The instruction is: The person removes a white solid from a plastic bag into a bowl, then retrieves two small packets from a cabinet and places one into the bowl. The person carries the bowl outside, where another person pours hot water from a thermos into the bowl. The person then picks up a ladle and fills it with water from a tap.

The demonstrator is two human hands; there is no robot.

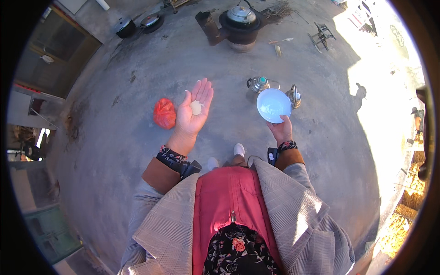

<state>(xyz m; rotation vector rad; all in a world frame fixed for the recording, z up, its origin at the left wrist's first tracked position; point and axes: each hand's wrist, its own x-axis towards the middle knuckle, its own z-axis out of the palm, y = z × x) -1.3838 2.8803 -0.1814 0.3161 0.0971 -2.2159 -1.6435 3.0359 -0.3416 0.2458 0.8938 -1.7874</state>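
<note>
My left hand (193,111) is held out palm up, its fingers straight and close together, with a small heap of pale powder or fine grain (196,108) lying on the palm. Just left of it, a red plastic bag (164,113), bunched at the top, sits on the concrete floor. My right hand (281,130) grips the near rim of a white bowl (274,105), thumb on the edge. Some whitish matter shows inside the bowl. Behind the bowl stand a metal kettle (259,84) with a green-topped lid and another metal vessel (296,97), both partly covered.
A stove (242,35) with a lidded pot (241,14) and a wide pipe (208,27) stands ahead, twigs (278,11) beside it. Two lidded pans (125,28) are at the upper left. A small folding stool (322,36) is at the upper right; corn cobs (395,233) lie far right.
</note>
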